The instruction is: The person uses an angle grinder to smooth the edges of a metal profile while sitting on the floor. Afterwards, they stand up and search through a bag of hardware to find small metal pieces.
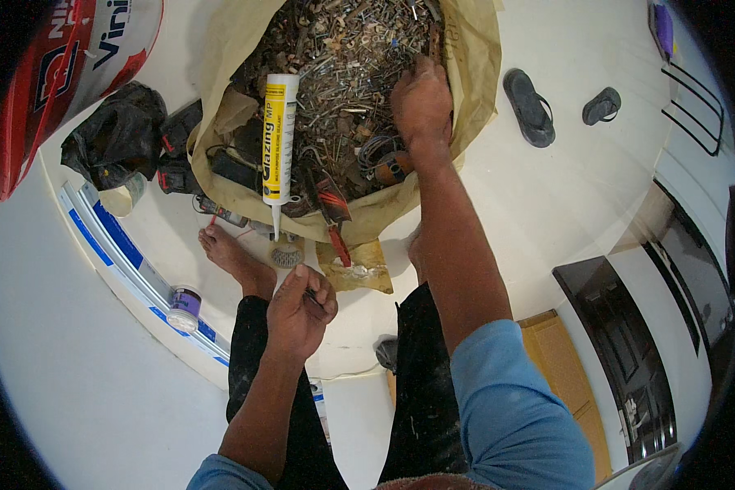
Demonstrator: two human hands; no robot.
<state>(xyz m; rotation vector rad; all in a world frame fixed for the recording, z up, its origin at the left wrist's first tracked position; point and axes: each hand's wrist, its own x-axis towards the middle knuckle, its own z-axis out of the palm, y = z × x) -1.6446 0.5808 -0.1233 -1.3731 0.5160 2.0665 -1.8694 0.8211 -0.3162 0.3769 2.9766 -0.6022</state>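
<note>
A big beige sack (475, 77) stands open before me, filled with a heap of loose screws and nails (343, 69). Inside its right edge, my right hand (422, 106) reaches down into the heap with bent fingers; whatever its fingertips grip is hidden. My left hand (302, 310) is closed in the air below the sack, above the floor between my legs. Something small and dark shows at its fingers, too small to name. A yellow and white sealant cartridge (278, 139) leans at the sack's near left, nozzle down. Beside it rests a red-handled tool (338, 243).
A coil of wire (377, 155) lies inside the sack near my right wrist. To the left are a black plastic bag (116, 135), a red and white bucket (82, 73) and a small purple-labelled tub (184, 306). Dark flip-flops (529, 108) lie to the right.
</note>
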